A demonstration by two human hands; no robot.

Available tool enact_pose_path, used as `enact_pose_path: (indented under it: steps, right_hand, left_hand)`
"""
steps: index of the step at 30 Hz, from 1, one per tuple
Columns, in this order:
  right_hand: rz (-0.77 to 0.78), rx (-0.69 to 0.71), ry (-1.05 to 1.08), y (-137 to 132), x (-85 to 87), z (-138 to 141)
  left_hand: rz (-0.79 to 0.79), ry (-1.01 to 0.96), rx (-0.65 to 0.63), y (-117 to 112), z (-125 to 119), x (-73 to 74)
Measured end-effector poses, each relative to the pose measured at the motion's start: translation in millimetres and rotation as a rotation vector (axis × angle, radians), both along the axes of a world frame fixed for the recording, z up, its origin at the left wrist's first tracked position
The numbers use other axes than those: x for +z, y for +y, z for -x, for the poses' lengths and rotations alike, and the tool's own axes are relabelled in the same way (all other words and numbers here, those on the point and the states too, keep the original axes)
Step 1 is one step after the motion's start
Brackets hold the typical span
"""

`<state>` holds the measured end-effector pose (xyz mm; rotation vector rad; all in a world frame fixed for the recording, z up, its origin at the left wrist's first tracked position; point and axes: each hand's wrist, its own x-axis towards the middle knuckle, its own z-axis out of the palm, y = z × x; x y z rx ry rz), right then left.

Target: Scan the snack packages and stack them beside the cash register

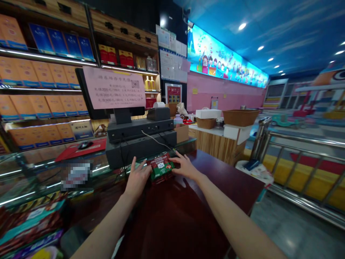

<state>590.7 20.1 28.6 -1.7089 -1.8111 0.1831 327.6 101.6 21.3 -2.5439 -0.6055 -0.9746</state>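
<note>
From the head camera, a small red and green plastic snack packet lies flat on a glossy dark red-brown wooden countertop, close to its far edge and just in front of a black cash register terminal. The left hand rests palm down with fingers spread, its fingertips against the packet's left side. The right hand is likewise spread and flat, its fingers touching the packet's right side, so the packet sits between the two hands; neither is closed around it.

A pink paper sign with printed lines hangs on the back of the terminal's screen, and a thin white cable runs down over the register towards the packet. Beyond the countertop's left edge, a black computer mouse lies on a red mat over a glass display case. Past the far right corner stands a brown wicker basket, and a shiny metal railing runs along the right
</note>
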Motion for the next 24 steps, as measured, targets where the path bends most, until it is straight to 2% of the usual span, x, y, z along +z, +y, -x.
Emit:
enact_pose_path:
  steps: [7,24]
  right_hand:
    - [0.042,0.021,0.004,11.1,-2.3,-8.9]
    - [0.106,0.046,0.062,19.6,-5.5,-9.9]
  left_hand:
    - [-0.004,0.021,0.018,12.1,-7.1,-3.7]
    - [0.024,0.058,0.024,12.6,-4.2,-8.6]
